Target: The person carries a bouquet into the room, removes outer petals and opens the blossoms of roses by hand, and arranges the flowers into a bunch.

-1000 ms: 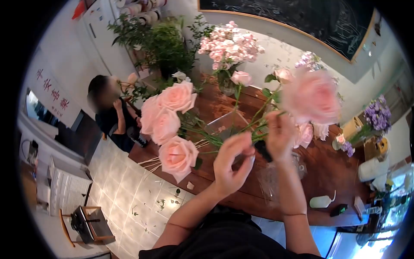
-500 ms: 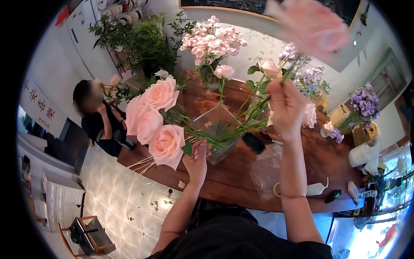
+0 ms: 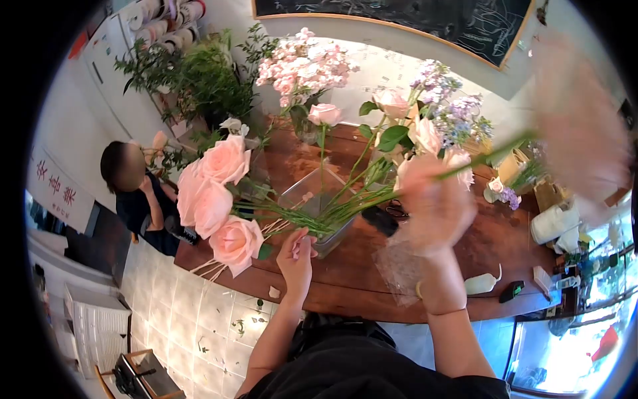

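Observation:
My right hand (image 3: 438, 213), smeared by motion, is closed round the green stem of a pink rose (image 3: 585, 126). That rose is a large pale blur at the upper right. My left hand (image 3: 296, 259) is low at the near side of a clear rectangular container (image 3: 335, 243), fingers curled in, with small pink bits showing at the fingertips. What it grips, if anything, I cannot make out. Several large pink roses (image 3: 226, 163) lean left just beyond it, their green stems (image 3: 286, 211) crossing over the container. A single pink rose (image 3: 325, 114) stands upright from it.
A wooden table (image 3: 345, 279) holds vases of small pink blooms (image 3: 309, 66) and lilac flowers (image 3: 458, 110). A white bottle (image 3: 483, 282) and black object (image 3: 512, 291) lie at the right front. A person (image 3: 143, 193) sits at the left. A chair (image 3: 139, 372) stands below.
My right hand has moved down, and its rose has swung right and down. My left hand has shifted slightly. The view has turned a little to the right.

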`<action>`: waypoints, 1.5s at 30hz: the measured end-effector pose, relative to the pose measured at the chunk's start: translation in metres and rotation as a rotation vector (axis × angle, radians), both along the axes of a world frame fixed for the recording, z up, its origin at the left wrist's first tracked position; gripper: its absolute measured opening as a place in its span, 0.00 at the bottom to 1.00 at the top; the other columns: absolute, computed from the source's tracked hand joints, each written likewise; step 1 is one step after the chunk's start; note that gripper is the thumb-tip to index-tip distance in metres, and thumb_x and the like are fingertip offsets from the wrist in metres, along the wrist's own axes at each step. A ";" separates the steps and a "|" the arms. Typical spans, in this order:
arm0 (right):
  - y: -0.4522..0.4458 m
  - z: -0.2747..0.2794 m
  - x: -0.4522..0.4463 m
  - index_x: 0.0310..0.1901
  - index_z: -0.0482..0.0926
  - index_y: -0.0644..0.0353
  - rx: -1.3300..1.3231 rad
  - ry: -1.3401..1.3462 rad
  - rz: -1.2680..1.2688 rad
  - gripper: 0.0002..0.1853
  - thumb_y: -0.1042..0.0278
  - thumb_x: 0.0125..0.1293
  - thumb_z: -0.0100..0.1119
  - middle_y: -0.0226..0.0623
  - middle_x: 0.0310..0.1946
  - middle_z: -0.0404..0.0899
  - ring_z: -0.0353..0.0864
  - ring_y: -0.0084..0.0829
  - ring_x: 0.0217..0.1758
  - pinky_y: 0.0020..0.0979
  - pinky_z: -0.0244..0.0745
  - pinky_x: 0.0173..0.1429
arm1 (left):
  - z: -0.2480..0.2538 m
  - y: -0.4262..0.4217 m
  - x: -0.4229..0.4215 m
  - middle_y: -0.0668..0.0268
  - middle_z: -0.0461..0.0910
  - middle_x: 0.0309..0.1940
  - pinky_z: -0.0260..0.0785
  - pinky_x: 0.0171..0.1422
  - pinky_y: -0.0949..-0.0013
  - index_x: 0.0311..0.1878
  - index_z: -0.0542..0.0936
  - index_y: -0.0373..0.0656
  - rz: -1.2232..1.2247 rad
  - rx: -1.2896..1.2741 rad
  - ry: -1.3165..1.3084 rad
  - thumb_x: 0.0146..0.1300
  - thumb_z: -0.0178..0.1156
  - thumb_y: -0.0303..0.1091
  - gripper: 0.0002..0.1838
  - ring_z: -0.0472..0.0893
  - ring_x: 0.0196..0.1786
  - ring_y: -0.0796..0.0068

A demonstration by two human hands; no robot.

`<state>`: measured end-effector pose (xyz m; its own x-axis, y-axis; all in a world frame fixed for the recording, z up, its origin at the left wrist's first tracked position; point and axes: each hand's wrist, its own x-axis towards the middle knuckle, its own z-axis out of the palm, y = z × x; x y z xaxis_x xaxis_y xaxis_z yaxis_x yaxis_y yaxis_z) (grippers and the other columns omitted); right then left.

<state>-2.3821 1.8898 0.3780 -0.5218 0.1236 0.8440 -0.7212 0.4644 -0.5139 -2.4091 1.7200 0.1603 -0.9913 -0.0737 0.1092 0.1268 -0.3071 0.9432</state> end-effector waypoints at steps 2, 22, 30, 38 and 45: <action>-0.018 -0.036 -0.018 0.27 0.72 0.61 0.174 -0.005 -0.020 0.08 0.69 0.62 0.54 0.35 0.19 0.70 0.68 0.31 0.21 0.31 0.62 0.25 | -0.004 -0.001 0.005 0.63 0.79 0.32 0.67 0.30 0.81 0.47 0.76 0.35 0.000 0.009 0.003 0.65 0.53 0.26 0.10 0.74 0.27 0.84; 0.027 -0.207 -0.041 0.37 0.74 0.65 -0.744 -0.379 -0.318 0.06 0.72 0.62 0.57 0.31 0.29 0.75 0.72 0.17 0.22 0.21 0.69 0.26 | 0.066 0.104 -0.020 0.60 0.79 0.37 0.70 0.44 0.71 0.41 0.77 0.35 -0.214 -0.372 0.539 0.56 0.56 0.21 0.09 0.78 0.38 0.69; -0.003 -0.164 -0.020 0.48 0.73 0.63 -0.457 0.029 -0.367 0.22 0.76 0.49 0.67 0.34 0.38 0.78 0.79 0.33 0.43 0.30 0.74 0.47 | 0.081 0.099 -0.026 0.61 0.79 0.37 0.68 0.46 0.74 0.40 0.77 0.32 -0.277 -0.236 0.606 0.53 0.59 0.22 0.10 0.77 0.40 0.72; -0.015 -0.080 0.009 0.32 0.76 0.66 0.015 0.070 0.006 0.07 0.81 0.50 0.61 0.42 0.23 0.75 0.77 0.36 0.23 0.29 0.70 0.26 | 0.088 0.019 -0.019 0.59 0.76 0.38 0.68 0.40 0.75 0.44 0.73 0.39 -0.142 -0.164 0.356 0.58 0.56 0.34 0.12 0.76 0.36 0.73; -0.010 -0.042 0.045 0.46 0.73 0.68 -0.518 -0.196 0.553 0.18 0.76 0.54 0.63 0.36 0.33 0.77 0.75 0.21 0.29 0.20 0.71 0.34 | 0.125 0.004 0.010 0.66 0.71 0.30 0.63 0.34 0.78 0.39 0.69 0.38 -0.089 -0.447 0.349 0.58 0.57 0.29 0.09 0.70 0.29 0.77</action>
<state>-2.3374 1.8797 0.3360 -0.7562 0.1555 0.6356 -0.6515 -0.2697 -0.7091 -2.3992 1.7241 0.2856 -0.8910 0.1371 0.4329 0.4463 0.0885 0.8905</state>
